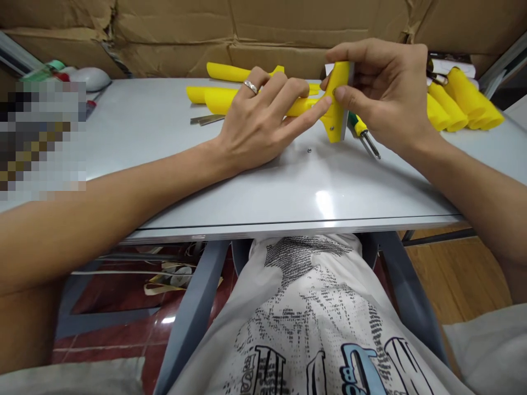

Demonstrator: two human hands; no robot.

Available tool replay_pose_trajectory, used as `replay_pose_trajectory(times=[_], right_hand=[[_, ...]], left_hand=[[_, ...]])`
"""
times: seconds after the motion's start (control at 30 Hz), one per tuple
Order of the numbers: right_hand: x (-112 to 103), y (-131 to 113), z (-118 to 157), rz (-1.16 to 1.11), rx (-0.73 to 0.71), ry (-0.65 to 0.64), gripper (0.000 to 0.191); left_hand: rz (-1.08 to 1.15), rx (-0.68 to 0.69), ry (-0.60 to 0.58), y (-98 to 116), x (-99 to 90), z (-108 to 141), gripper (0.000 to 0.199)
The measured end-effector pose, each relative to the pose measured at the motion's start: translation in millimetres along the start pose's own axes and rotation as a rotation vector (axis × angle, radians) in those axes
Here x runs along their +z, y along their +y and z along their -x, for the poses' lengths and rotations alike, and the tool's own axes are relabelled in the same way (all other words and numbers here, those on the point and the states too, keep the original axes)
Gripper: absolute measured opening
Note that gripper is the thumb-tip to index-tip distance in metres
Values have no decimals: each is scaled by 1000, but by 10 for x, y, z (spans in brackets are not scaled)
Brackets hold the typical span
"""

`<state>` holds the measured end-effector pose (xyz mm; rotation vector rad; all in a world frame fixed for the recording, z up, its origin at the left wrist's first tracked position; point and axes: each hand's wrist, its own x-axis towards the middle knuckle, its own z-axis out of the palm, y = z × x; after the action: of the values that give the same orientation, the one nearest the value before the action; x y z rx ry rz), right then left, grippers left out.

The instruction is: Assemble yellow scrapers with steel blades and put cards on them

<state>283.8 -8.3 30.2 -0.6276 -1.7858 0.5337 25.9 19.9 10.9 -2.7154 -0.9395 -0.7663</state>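
Note:
A yellow scraper point(307, 106) with a wide head and a metal strip point(347, 104) along its edge is held just above the table. My left hand point(263, 123), wearing a ring, is closed round its handle, the index finger stretched toward the head. The fingers and thumb of my right hand point(387, 93) pinch the head and the strip. A small screw point(309, 150) lies on the table below. Behind the head, partly hidden by my right hand, is a green and yellow screwdriver point(363, 131).
More yellow handles point(226, 71) and flat metal strips point(206, 119) lie left of my hands. Several yellow pieces point(465, 104) are piled at the right. Cardboard point(272, 33) stands along the back of the white table point(247, 200). A white rounded object point(90, 79) sits at far left.

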Motion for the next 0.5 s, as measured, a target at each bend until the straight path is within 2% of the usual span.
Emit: replay_pose_trajectory(times=[0.13,0.27,0.33,0.43,0.47,0.5], right_hand=[[16,-19,24,18,0,17,30],[49,-13,11,21,-44,-1,38],[60,25,-20,-10,-47,53,38],[38,114,-65,-158,91,165,11],[22,138,-71,-178,160,156,22],[4,153,-69,-151,222,88,31]], left_hand=[[5,-67,-34,71,-75,16,58],[22,-74,-13,18,-27,24,62],[33,-94,14,9,5,29,64],[-12,-94,130,0,16,46,69],[-42,-87,195,-24,5,46,70],[-66,-64,281,-69,-14,40,71]])
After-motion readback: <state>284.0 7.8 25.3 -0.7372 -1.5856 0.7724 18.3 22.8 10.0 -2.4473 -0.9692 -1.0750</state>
